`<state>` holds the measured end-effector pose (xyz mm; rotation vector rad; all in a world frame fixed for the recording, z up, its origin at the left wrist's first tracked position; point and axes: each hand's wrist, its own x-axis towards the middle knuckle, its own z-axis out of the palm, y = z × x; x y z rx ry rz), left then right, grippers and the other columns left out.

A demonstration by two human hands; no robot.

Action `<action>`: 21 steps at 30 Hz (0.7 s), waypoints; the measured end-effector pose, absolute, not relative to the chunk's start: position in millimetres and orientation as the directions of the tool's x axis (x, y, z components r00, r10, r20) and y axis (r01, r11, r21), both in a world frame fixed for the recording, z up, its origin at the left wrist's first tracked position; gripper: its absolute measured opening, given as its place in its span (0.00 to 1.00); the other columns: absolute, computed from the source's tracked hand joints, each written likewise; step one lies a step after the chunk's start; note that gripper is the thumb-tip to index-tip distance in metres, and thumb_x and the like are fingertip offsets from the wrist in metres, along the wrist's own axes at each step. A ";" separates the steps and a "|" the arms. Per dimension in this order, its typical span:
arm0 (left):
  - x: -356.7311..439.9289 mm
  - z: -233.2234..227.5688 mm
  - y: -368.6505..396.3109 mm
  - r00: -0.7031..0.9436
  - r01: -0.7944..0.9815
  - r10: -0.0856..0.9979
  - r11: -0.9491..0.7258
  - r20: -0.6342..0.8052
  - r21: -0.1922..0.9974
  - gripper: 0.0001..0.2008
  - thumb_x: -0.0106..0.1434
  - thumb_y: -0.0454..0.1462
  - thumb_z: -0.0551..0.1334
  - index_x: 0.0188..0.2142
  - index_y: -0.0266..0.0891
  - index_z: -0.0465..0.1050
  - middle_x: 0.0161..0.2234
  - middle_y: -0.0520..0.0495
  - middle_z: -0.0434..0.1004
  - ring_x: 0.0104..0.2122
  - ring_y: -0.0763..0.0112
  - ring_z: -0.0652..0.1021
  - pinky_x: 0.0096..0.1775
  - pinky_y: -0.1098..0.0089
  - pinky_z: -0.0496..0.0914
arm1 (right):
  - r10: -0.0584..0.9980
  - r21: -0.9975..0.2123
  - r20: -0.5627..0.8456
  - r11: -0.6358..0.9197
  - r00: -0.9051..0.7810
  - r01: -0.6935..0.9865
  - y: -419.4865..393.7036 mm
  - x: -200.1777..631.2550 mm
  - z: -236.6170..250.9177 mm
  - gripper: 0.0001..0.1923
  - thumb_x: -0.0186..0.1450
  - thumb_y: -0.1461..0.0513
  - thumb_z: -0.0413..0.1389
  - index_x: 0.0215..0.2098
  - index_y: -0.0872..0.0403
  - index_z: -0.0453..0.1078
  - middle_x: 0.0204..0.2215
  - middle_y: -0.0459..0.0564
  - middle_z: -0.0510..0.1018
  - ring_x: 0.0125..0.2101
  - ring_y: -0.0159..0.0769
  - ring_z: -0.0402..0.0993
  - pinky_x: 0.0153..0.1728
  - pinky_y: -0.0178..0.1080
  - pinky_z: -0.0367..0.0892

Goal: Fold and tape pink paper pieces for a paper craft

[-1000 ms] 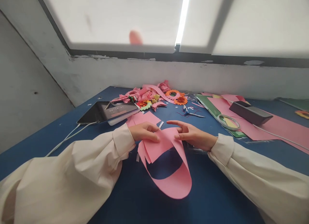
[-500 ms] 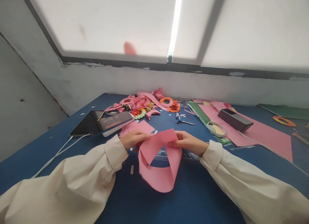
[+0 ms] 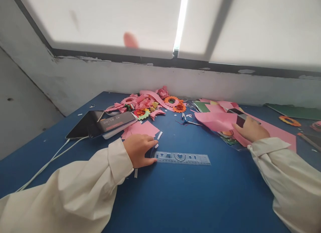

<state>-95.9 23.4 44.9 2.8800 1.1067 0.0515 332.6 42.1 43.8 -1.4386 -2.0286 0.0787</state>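
My left hand lies low over the table, thumb and fingers apart, around the left end of a clear stencil ruler. The thumb tip meets the ruler's lower edge; part of that end is hidden by the hand. On the right, my right hand pinches the end of a pink paper strip, which extends leftward, slightly curved. The hand is over the large pink sheets and partly covers a dark grey box.
Pink paper pieces and a phone on a tablet are at the left, trailing white cables. Behind them is a heap of paper flowers. A blue-handled tool lies mid-table. Farther right is an orange paper ring.
The pink strip was a loop held in both hands. My left hand has let go and moved to the ruler; my right hand has carried the strip right, over the pink sheets.
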 end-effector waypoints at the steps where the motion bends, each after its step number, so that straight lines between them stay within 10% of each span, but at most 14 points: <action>1: -94.9 44.0 21.0 0.750 0.661 0.662 -0.749 0.001 0.049 0.20 0.58 0.46 0.62 0.47 0.40 0.71 0.42 0.43 0.76 0.41 0.62 0.76 0.41 0.65 0.70 | 0.843 -0.346 0.506 0.391 -0.181 0.853 35.2 327.7 43.1 0.15 0.67 0.55 0.50 0.49 0.51 0.66 0.49 0.53 0.70 0.45 0.37 0.68 0.45 0.45 0.70; 10: -83.5 49.7 14.6 0.630 0.739 0.752 -0.658 -0.196 -0.149 0.12 0.67 0.42 0.57 0.44 0.35 0.69 0.40 0.47 0.73 0.38 0.69 0.75 0.43 0.61 0.73 | 0.641 0.124 0.331 0.697 -0.692 0.706 -40.0 210.3 28.9 0.20 0.67 0.53 0.49 0.55 0.51 0.63 0.48 0.49 0.75 0.46 0.38 0.72 0.44 0.42 0.71; 21: -115.6 63.5 39.0 0.321 0.896 0.914 -0.378 -0.250 -0.232 0.15 0.66 0.42 0.58 0.47 0.35 0.68 0.44 0.45 0.72 0.41 0.67 0.75 0.42 0.61 0.73 | 0.540 0.444 0.304 0.649 -0.785 0.618 -49.3 209.7 0.9 0.21 0.60 0.76 0.43 0.46 0.61 0.69 0.42 0.59 0.78 0.38 0.40 0.77 0.36 0.40 0.74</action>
